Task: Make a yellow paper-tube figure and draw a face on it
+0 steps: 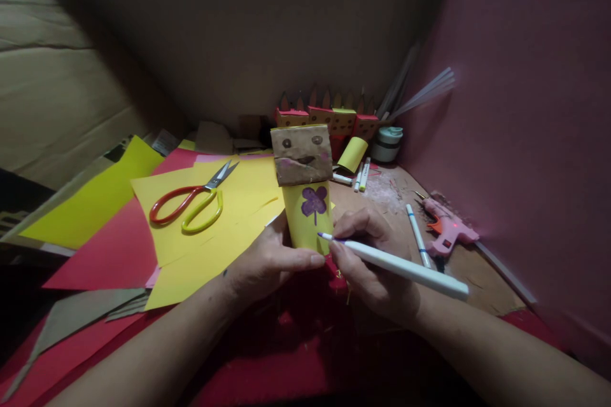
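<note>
A paper figure (296, 219) stands upright in front of me, with a yellow tube body and a brown cardboard head (303, 168) bearing drawn eyes and a mouth. On its body is a purple flower with a short stem. My left hand (274, 254) is closed around the lower body, its thumb across the front. Between the thumb and fingers of my right hand (370, 261) is a white marker (405, 264). The marker's purple tip is at the yellow paper, just below the flower's stem; whether it touches I cannot tell.
Scissors (205, 194) lie on yellow paper sheets (243, 229) at left. Several similar figures (329, 117) stand behind, near a yellow tube (353, 154) and a lidded jar (387, 143). At right are a pink glue gun (449, 226) and another marker (418, 235).
</note>
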The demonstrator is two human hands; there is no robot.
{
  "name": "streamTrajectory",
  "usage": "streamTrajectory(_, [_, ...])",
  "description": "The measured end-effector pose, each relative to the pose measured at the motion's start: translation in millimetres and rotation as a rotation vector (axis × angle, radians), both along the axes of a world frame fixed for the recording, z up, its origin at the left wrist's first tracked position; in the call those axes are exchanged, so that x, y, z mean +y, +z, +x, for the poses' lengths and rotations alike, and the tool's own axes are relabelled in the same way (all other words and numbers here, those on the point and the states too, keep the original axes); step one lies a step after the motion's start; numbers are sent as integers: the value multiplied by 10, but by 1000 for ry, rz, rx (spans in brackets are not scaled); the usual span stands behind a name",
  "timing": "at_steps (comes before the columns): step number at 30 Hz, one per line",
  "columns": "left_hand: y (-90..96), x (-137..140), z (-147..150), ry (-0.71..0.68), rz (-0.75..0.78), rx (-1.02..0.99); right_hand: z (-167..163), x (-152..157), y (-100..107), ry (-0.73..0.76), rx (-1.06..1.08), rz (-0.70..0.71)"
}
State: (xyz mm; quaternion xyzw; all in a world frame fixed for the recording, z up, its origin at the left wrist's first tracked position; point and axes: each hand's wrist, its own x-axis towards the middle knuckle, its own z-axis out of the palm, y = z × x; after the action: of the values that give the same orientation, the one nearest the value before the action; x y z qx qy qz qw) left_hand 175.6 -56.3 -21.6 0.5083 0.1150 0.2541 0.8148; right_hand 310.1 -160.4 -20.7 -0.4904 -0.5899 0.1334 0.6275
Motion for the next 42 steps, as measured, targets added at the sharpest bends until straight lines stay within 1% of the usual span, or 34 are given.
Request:
streamTrajectory(9, [-41, 30, 9, -6, 4, -3, 7, 3, -11, 4, 8, 10])
streamTrajectory(15, [-25, 5, -1, -32, -20, 1, -3, 10, 8, 23, 23, 6])
streamTrajectory(20, [-22, 9, -1, -6, 15, -17, -6, 6, 4, -9, 12, 2])
streamTrajectory(23, [-21, 17, 8, -7, 8, -14, -5, 6, 0, -5, 12, 6])
streamTrajectory(30, [15, -11, 4, -37, 8, -26, -9, 18, 9, 6, 7, 37])
streamTrajectory(37, [-15, 5, -5, -58, 10, -36, 6, 4, -11, 21, 26, 33])
streamTrajectory(42, [1, -8, -14, -42, 3, -31, -6, 9, -7, 3, 18, 43])
